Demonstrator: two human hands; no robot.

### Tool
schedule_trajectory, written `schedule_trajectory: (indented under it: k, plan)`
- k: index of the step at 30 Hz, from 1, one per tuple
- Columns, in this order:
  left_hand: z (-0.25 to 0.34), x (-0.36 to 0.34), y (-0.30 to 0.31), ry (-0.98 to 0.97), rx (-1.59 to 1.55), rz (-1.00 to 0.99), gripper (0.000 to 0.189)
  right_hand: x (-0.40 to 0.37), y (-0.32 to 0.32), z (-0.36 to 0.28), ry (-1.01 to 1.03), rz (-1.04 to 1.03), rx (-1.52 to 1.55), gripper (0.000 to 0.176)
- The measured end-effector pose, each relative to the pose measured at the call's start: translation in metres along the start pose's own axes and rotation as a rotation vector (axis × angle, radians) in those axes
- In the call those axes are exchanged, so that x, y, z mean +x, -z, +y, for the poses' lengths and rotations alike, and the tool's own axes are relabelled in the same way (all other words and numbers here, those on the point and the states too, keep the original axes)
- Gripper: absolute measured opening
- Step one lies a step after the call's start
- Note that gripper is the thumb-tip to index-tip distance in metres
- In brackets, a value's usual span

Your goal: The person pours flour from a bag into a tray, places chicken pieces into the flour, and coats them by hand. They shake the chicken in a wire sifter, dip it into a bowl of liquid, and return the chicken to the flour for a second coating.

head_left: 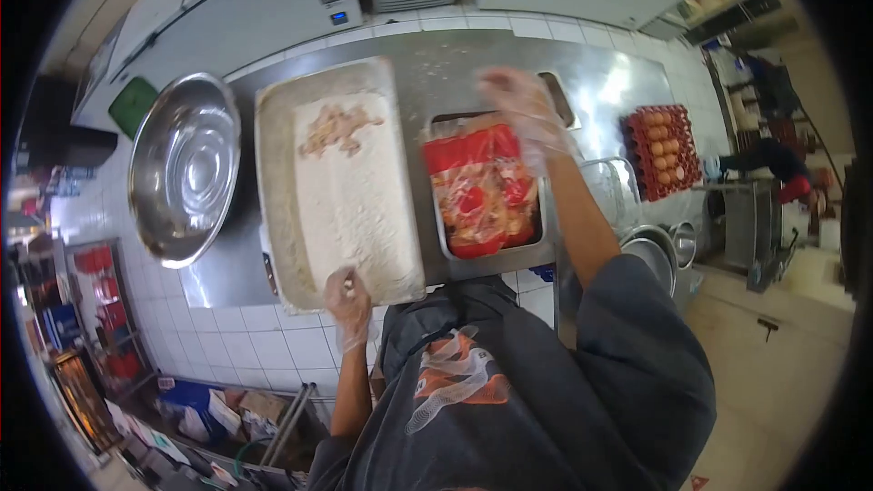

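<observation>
A large rectangular tray [279, 209] holds white flour [336, 205], with pieces of pale pink meat [338, 130] lying on it toward the far side. My left hand [348, 295], in a clear glove, is at the near edge of the flour, its fingers curled; whether it holds anything is hidden. Right of the tray stands a smaller metal tray with a red and clear plastic bag [482, 189] of meat. My right hand [520, 100], also gloved, is above the far right corner of that bag, blurred by motion.
A big steel bowl [186, 168] stands at the left beside a green container [134, 106]. Egg trays [661, 150], a clear plastic container [607, 191] and metal bowls [653, 255] are at the right. Freezers line the far side. People are in the right background.
</observation>
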State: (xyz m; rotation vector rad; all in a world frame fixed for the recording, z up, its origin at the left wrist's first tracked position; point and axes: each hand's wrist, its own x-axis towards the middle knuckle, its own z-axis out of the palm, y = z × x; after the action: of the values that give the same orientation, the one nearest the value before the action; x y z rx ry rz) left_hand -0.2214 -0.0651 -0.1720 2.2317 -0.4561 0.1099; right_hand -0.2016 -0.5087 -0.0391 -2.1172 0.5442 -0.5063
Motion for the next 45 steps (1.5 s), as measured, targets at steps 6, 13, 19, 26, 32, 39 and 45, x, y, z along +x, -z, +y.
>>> schedule_trajectory:
  k: [6, 13, 19, 26, 32, 39, 45]
  plan:
    - [0.014, 0.001, -0.015, -0.021, 0.226, -0.104, 0.012, 0.005, 0.106, 0.18, -0.201, -0.076, -0.515, 0.02]
    - [0.014, -0.003, -0.021, 0.016, 0.312, -0.142, 0.01, 0.043, 0.065, 0.275, 0.037, -0.769, -0.919, 0.02]
    - [0.02, 0.0, -0.021, 0.083, 0.352, -0.167, 0.01, 0.034, 0.047, 0.336, 0.17, -0.511, -0.748, 0.019]
    - [0.029, 0.005, -0.022, 0.159, 0.366, -0.21, 0.009, 0.064, 0.077, 0.297, 0.143, -0.703, -0.727, 0.019]
    - [0.026, 0.006, -0.023, 0.103, 0.362, -0.218, 0.009, 0.08, 0.116, 0.264, -0.015, -0.543, -0.549, 0.025]
    - [0.035, 0.009, -0.022, 0.18, 0.353, -0.222, 0.01, 0.066, 0.109, 0.263, 0.135, -0.849, -0.763, 0.039]
    - [0.023, 0.007, -0.022, 0.09, 0.342, -0.203, 0.01, 0.054, 0.089, 0.287, 0.629, -0.712, -0.936, 0.045]
